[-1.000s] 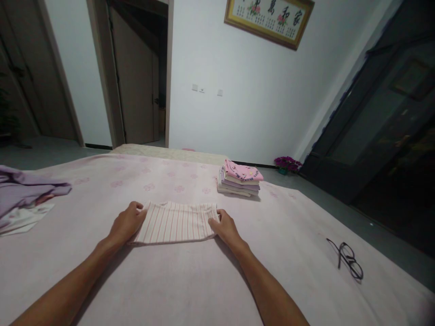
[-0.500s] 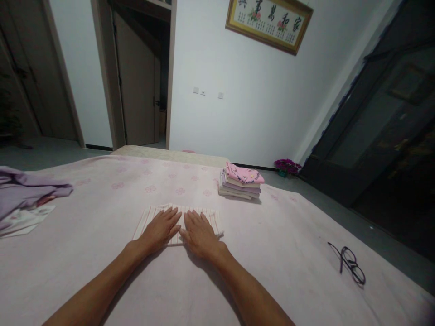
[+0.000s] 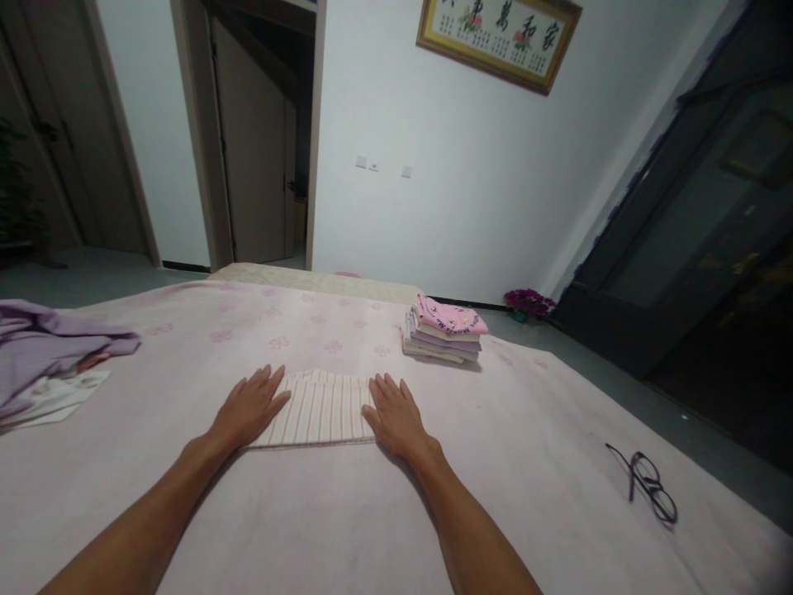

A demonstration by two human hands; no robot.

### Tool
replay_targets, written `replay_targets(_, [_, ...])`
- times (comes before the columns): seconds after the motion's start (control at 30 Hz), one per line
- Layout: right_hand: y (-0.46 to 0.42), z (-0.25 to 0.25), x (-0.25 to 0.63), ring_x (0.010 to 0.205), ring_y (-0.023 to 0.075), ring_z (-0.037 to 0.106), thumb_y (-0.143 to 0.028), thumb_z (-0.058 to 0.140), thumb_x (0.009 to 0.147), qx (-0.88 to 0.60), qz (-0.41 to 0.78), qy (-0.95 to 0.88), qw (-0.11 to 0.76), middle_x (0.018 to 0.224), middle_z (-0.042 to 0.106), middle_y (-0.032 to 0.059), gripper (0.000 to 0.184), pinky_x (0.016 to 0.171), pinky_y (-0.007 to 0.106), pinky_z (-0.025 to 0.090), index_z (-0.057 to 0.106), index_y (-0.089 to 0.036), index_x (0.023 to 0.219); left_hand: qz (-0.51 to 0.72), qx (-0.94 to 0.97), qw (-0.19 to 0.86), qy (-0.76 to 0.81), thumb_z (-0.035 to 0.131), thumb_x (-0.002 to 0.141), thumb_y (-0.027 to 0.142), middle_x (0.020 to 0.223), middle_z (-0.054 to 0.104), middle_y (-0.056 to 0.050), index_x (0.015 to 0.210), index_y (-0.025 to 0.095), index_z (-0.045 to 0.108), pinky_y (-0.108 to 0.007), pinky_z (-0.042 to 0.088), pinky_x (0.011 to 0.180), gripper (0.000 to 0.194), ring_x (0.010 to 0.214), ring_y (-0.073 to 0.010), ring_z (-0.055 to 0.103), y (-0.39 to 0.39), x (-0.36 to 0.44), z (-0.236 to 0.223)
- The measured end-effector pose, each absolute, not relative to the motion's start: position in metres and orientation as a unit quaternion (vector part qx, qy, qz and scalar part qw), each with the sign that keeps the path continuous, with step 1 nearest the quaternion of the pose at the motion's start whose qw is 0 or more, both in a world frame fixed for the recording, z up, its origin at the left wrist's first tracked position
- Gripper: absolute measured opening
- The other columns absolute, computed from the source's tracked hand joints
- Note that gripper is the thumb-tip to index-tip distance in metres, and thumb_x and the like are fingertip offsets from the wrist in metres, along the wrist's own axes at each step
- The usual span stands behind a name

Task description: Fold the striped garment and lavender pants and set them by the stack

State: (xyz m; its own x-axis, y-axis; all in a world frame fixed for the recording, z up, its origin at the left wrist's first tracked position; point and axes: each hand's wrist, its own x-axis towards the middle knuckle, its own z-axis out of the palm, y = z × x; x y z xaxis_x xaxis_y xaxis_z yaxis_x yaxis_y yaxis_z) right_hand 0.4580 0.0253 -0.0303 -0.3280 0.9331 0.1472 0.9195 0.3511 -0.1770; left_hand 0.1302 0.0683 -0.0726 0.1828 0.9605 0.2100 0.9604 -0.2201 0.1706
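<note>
A striped piece of cloth (image 3: 325,411), cream with reddish lines, lies flat and folded on the pink flowered sheet (image 3: 322,521). My left hand (image 3: 251,405) rests palm down over its left end, fingers stretched out and thumb pointing inward. Over the right end lies my right hand (image 3: 396,415), also flat with the fingers extended. Both hands touch the cloth without gripping it, and its outer ends are partly hidden beneath them. What kind of garment it is I cannot tell.
Beyond my right hand stands a stack of folded clothes (image 3: 443,330), pink on top. A heap of purple and white clothes (image 3: 55,351) lies at the left. Dark-framed glasses (image 3: 650,487) rest at the right. A purple flowering plant (image 3: 529,304) stands on the floor behind.
My hands have slid apart from the middle of the striped cloth to its two ends, uncovering its centre. The view has shifted slightly.
</note>
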Motion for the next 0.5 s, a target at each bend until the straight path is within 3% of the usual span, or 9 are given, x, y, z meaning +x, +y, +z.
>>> replay_targets(0.1, [0.022, -0.03, 0.457, 0.153, 0.026, 0.019, -0.047, 0.033, 0.104, -0.575, 0.016, -0.809, 0.123, 0.162, 0.03, 0.0117, 0.061, 0.124, 0.049, 0.005, 0.035, -0.014, 0.155, 0.14, 0.723, -0.032, 0.676, 0.028, 0.099, 0.046, 0.148, 0.051, -0.022, 0.147, 0.008, 0.047, -0.048, 0.034, 0.113, 0.064, 0.14, -0.0335, 0.044, 0.058, 0.127, -0.064])
replay_targets(0.23, [0.012, -0.025, 0.445, 0.153, 0.0287, 0.016, -0.045, 0.041, 0.102, -0.569, -0.033, -0.808, 0.149, 0.162, 0.028, 0.0139, 0.063, 0.124, 0.052, -0.001, 0.036, -0.011, 0.154, 0.116, 0.672, -0.028, 0.731, 0.025, 0.096, 0.051, 0.115, 0.069, -0.02, 0.111, 0.015, 0.07, -0.045, 0.048, 0.09, 0.059, 0.108, -0.0355, 0.064, 0.045, 0.129, -0.038])
replay_targets(0.33, [0.0, -0.02, 0.428, 0.153, 0.0287, 0.016, -0.045, 0.044, 0.101, -0.521, -0.04, -0.836, 0.165, 0.162, 0.028, 0.0147, 0.063, 0.124, 0.052, -0.001, 0.036, -0.011, 0.154, 0.107, 0.654, 0.028, 0.748, 0.027, 0.094, 0.056, 0.1, 0.071, -0.019, 0.091, 0.017, 0.072, -0.043, 0.047, 0.078, 0.06, 0.093, -0.0351, 0.066, 0.041, 0.132, -0.022])
replay_targets(0.5, [-0.012, -0.017, 0.401, 0.153, 0.0279, 0.018, -0.05, 0.039, 0.103, -0.453, 0.002, -0.877, 0.158, 0.162, 0.029, 0.0149, 0.064, 0.125, 0.054, 0.004, 0.034, -0.012, 0.155, 0.107, 0.635, 0.133, 0.754, 0.046, 0.083, 0.055, 0.087, 0.073, -0.014, 0.08, 0.02, 0.069, -0.036, 0.042, 0.065, 0.042, 0.076, -0.0308, 0.065, 0.042, 0.131, -0.016])
